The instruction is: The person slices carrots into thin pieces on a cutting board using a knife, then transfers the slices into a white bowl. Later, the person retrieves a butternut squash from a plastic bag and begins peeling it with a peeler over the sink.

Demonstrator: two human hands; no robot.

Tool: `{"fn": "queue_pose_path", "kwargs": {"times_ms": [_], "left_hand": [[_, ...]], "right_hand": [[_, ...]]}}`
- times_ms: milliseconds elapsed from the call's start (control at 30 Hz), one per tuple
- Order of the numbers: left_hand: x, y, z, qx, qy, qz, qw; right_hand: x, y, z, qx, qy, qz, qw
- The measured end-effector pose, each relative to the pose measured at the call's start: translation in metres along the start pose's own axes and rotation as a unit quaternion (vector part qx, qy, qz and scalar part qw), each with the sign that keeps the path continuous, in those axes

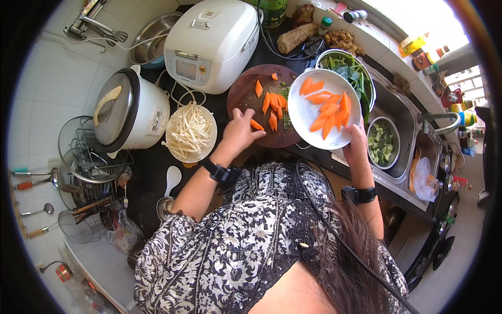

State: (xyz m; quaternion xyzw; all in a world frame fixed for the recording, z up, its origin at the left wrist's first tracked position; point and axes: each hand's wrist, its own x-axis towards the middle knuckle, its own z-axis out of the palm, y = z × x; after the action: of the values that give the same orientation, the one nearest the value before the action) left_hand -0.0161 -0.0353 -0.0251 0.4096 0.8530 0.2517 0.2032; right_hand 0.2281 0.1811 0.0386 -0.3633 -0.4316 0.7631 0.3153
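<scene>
My right hand [356, 137] grips the rim of a white plate [300, 127], thumb over the edge. Orange carrot slices [329, 110] lie on the plate, which is tilted towards me and overlaps the right side of a round wooden cutting board [243, 90]. My left hand [240, 131] is over the board's near left edge, thumb and fingers spread. One carrot slice [257, 125] lies between its thumb and index finger. More carrot slices [273, 103] are heaped mid-board, beside chopped green bits [285, 119].
Left of the board stand a bowl of enoki mushrooms [191, 133], a rice cooker [133, 114] and a white Panasonic cooker [211, 43]. To the right are a pot of leafy greens [347, 66] and a steel sink [392, 98] with a bowl of broccoli [380, 143].
</scene>
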Motion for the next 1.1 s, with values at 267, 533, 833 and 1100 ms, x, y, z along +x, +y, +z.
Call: {"fn": "queue_pose_path", "kwargs": {"times_ms": [267, 533, 833, 1100], "left_hand": [[0.019, -0.023, 0.033, -0.018, 0.073, 0.075, 0.994], [0.031, 0.023, -0.015, -0.148, 0.166, 0.148, 0.964], [0.021, 0.092, -0.017, -0.171, 0.085, 0.238, 0.952], [0.093, 0.022, 0.001, 0.035, -0.042, -0.047, 0.997]], "right_hand": [[-0.001, 0.013, -0.006, -0.02, -0.01, -0.008, 1.0], [-0.004, 0.027, -0.004, -0.061, -0.01, 0.046, 0.997], [-0.014, 0.029, 0.003, -0.034, -0.025, 0.021, 0.999], [-0.034, 0.012, -0.037, -0.008, 0.035, -0.005, 0.999]]}}
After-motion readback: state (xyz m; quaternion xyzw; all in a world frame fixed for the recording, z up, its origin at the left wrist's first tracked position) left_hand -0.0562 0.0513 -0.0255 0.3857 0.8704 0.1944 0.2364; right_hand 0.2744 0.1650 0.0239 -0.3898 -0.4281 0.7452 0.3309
